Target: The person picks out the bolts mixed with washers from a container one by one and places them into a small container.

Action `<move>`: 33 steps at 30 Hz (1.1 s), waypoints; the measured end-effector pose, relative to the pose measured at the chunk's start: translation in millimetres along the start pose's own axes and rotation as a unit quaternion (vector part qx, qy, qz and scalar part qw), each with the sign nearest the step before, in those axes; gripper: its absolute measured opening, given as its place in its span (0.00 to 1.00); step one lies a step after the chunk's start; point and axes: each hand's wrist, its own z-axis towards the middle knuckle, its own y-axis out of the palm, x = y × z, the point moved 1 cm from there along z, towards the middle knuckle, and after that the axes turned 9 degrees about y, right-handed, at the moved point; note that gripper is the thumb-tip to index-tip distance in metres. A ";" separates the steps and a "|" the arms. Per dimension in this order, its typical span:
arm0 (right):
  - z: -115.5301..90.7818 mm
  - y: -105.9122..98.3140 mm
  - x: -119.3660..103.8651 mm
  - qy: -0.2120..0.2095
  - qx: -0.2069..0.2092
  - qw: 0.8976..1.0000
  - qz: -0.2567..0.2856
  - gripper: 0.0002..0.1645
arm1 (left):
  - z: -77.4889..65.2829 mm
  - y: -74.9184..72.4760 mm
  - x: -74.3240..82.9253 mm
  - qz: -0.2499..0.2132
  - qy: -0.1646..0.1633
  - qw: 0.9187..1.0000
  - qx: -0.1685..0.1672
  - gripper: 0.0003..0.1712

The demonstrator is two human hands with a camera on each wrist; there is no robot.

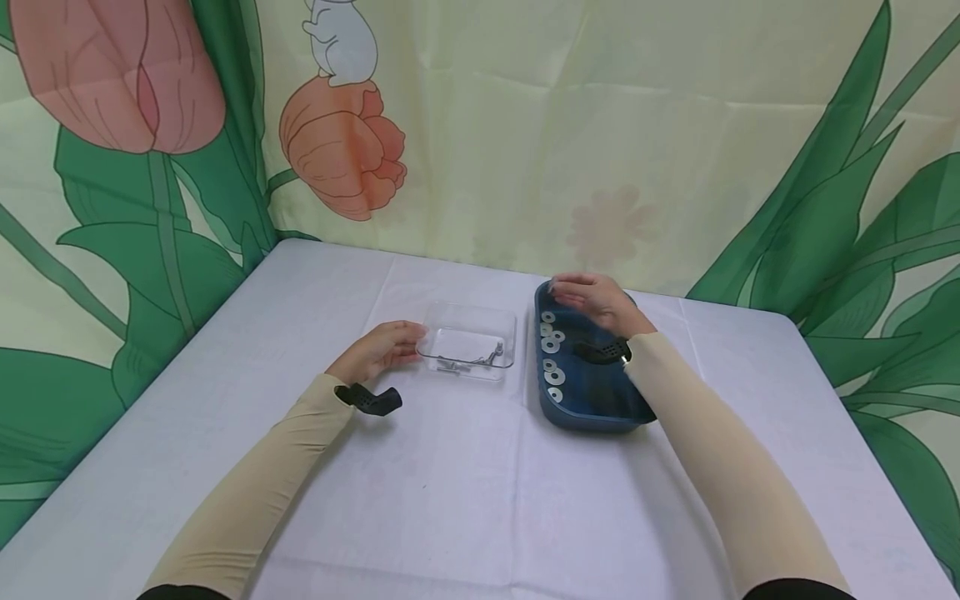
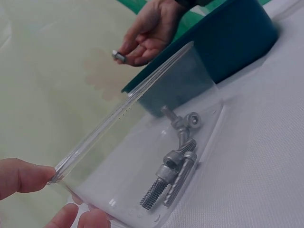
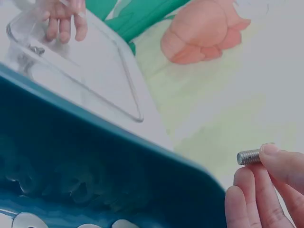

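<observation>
My left hand (image 1: 384,347) grips the left rim of a clear plastic box (image 1: 513,343), thumb on one side and fingers on the other. Several silvery socket-head bolts (image 2: 167,176) lie in a heap inside it. Over the far end of a dark blue bin (image 1: 596,425), my right hand (image 1: 594,302) pinches a bolt (image 3: 249,157) between thumb and fingers. Its threaded end sticks out past the fingertips in the right wrist view, while the fingers cover the rest. The bin stands just right of the box.
Pale ring-shaped washers (image 1: 554,377) of different sizes line the left side of the bin's inside. A white cloth (image 1: 442,475) covers the table. Behind it hangs a curtain (image 1: 510,142) printed with flowers and leaves.
</observation>
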 end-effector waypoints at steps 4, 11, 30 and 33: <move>-6.2 1.8 -3.2 -0.007 0.001 1.000 0.002 0.09 | -1.0 -0.4 0.2 -0.001 -0.005 1.000 -0.002 0.24; -19.8 7.6 -9.3 -0.019 -0.009 1.000 -0.005 0.07 | -1.9 -0.6 0.1 -0.012 -0.002 1.000 -0.004 0.24; -31.7 37.0 -13.1 -0.047 -0.014 0.993 -0.106 0.16 | -3.6 1.1 2.0 -0.006 0.008 1.000 -0.007 0.20; -31.4 42.8 -13.0 -0.056 -0.019 0.991 -0.121 0.17 | -2.8 1.1 1.6 -0.008 0.009 1.000 -0.008 0.20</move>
